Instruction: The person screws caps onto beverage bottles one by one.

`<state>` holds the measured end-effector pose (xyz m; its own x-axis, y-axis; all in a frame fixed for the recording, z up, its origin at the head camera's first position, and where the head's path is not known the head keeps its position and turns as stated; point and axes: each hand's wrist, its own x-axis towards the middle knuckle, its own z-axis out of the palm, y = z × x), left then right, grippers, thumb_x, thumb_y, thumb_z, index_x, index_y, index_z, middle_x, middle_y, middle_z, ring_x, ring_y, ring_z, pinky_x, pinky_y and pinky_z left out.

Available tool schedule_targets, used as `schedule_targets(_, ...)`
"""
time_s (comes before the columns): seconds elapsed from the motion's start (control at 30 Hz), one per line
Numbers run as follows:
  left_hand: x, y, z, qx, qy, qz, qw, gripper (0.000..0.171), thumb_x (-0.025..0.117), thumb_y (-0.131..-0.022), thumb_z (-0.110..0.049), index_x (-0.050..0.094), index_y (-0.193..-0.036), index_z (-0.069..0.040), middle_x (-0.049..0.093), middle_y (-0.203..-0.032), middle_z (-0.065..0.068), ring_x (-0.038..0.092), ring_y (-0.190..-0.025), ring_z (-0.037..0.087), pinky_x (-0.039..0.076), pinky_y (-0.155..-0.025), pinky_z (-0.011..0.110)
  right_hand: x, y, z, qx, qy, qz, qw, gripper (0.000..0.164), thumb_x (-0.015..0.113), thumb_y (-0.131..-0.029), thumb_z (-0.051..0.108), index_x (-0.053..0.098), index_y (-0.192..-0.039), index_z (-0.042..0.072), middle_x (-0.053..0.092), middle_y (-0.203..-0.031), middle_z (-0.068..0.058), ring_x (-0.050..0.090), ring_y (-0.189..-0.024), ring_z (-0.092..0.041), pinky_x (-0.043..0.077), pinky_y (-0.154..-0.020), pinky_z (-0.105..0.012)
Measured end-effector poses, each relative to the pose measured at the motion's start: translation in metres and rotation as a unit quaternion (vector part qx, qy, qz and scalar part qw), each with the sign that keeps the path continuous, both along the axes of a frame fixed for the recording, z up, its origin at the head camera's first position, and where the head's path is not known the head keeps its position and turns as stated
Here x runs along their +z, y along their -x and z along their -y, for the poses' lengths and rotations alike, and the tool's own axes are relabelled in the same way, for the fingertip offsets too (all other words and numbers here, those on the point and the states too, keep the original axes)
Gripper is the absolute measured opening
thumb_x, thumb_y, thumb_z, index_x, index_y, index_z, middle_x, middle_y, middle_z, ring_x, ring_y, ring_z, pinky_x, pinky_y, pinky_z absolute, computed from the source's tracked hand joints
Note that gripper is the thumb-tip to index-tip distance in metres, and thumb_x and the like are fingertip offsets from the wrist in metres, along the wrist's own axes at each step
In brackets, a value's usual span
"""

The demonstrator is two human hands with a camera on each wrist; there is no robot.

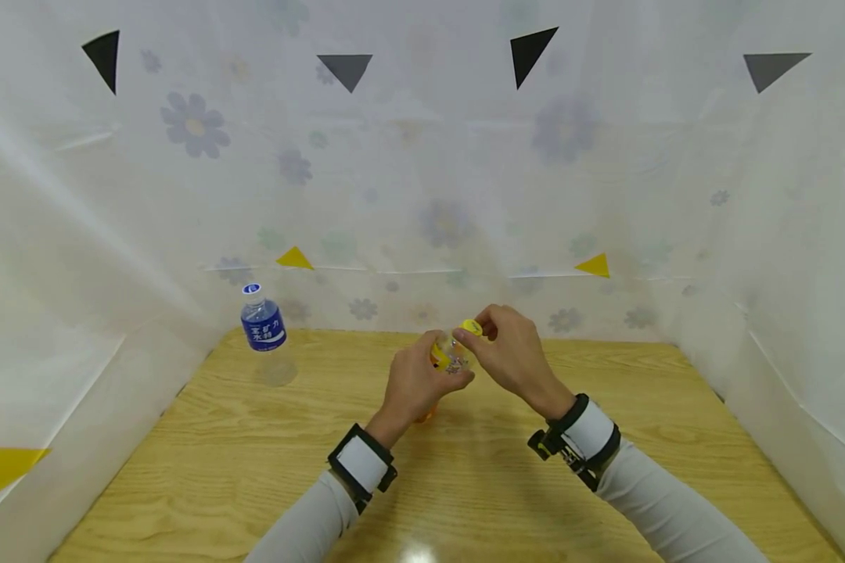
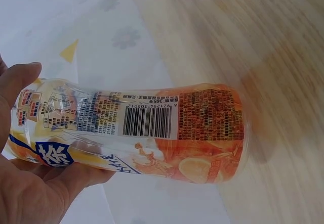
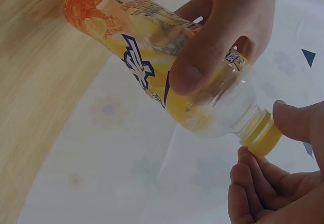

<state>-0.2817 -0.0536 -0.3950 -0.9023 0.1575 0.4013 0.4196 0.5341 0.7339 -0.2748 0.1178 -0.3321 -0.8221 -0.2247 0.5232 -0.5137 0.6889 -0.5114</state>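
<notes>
My left hand (image 1: 415, 379) grips a clear plastic drink bottle (image 3: 134, 47) round its upper body, thumb on one side and fingers on the other. Its wrap label is orange and yellow with dark blue lettering, and a barcode (image 2: 148, 122) faces the left wrist camera. At the neck, my right hand (image 1: 512, 349) pinches the yellow cap (image 3: 264, 139) between thumb and fingertips. The cap sits on the neck. In the head view the hands hide much of the bottle, which is tilted with its cap end up and away from me.
A second clear bottle (image 1: 264, 327) with a blue label and a blue-and-white cap stands at the back left of the wooden table (image 1: 218, 469). White flower-printed sheeting (image 1: 422, 180) with black, grey and yellow triangles encloses the back and sides.
</notes>
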Motion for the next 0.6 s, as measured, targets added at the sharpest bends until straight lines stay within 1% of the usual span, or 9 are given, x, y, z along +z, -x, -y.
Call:
schedule_targets(0.13, -0.0004, 0.0000, 0.0000, 0.000, 0.002, -0.001, 1.0000, 0.057, 0.084, -0.081, -0.039, 0.062, -0.127, -0.013, 0.069, -0.087, 0.000, 0.060, -0.064, 0.005, 0.050, -0.054, 0.024, -0.0011, -0.0005, -0.0004, -0.004, 0.001, 0.005, 1.000, 0.030, 0.074, -0.094, 0.032, 0.068, -0.101, 0.003, 0.066, -0.094, -0.012, 0.063, -0.089, -0.028, 0.053, -0.077, -0.045)
schedule_targets(0.2, -0.0004, -0.0001, 0.0001, 0.001, 0.003, 0.001, 1.0000, 0.058, 0.084, -0.081, -0.039, 0.061, -0.129, -0.013, 0.070, -0.088, 0.001, 0.060, -0.064, 0.006, 0.050, -0.054, 0.024, -0.0008, -0.0010, -0.0002, -0.009, -0.002, 0.011, 1.000, 0.034, 0.074, -0.093, 0.034, 0.068, -0.104, 0.002, 0.066, -0.095, -0.013, 0.062, -0.090, -0.029, 0.052, -0.077, -0.045)
schedule_targets(0.3, 0.0000, -0.0004, 0.0001, 0.004, 0.005, 0.004, 1.0000, 0.062, 0.084, -0.081, -0.041, 0.061, -0.131, -0.012, 0.071, -0.091, 0.002, 0.061, -0.066, 0.006, 0.050, -0.054, 0.023, 0.0005, -0.0016, -0.0004, -0.016, -0.012, 0.024, 0.999, 0.047, 0.076, -0.091, 0.040, 0.067, -0.116, 0.002, 0.066, -0.101, -0.015, 0.062, -0.095, -0.031, 0.052, -0.078, -0.046)
schedule_targets(0.4, 0.0006, -0.0003, 0.0000, 0.007, 0.007, 0.006, 0.9999, 0.064, 0.084, -0.080, -0.042, 0.061, -0.132, -0.012, 0.072, -0.093, 0.003, 0.063, -0.068, 0.007, 0.051, -0.055, 0.023, 0.0025, -0.0020, -0.0009, -0.014, -0.021, 0.036, 0.999, 0.061, 0.077, -0.089, 0.044, 0.061, -0.131, 0.003, 0.065, -0.113, -0.018, 0.061, -0.104, -0.035, 0.052, -0.082, -0.048)
schedule_targets(0.47, 0.0009, -0.0002, 0.0000, 0.008, 0.008, 0.005, 0.9999, 0.065, 0.084, -0.080, -0.042, 0.061, -0.132, -0.011, 0.072, -0.094, 0.004, 0.064, -0.069, 0.008, 0.052, -0.056, 0.023, 0.0041, -0.0029, -0.0014, 0.002, -0.023, 0.034, 0.999, 0.062, 0.078, -0.090, 0.037, 0.057, -0.138, 0.003, 0.063, -0.121, -0.020, 0.060, -0.110, -0.037, 0.052, -0.087, -0.051)
schedule_targets(0.6, 0.0009, 0.0002, -0.0001, 0.007, 0.009, 0.006, 0.9999, 0.064, 0.085, -0.080, -0.040, 0.061, -0.132, -0.012, 0.072, -0.095, 0.003, 0.065, -0.070, 0.008, 0.052, -0.058, 0.023, 0.0071, -0.0055, -0.0018, 0.046, -0.022, 0.015, 0.999, 0.052, 0.073, -0.092, 0.008, 0.056, -0.141, 0.003, 0.061, -0.132, -0.021, 0.060, -0.116, -0.039, 0.051, -0.094, -0.053)
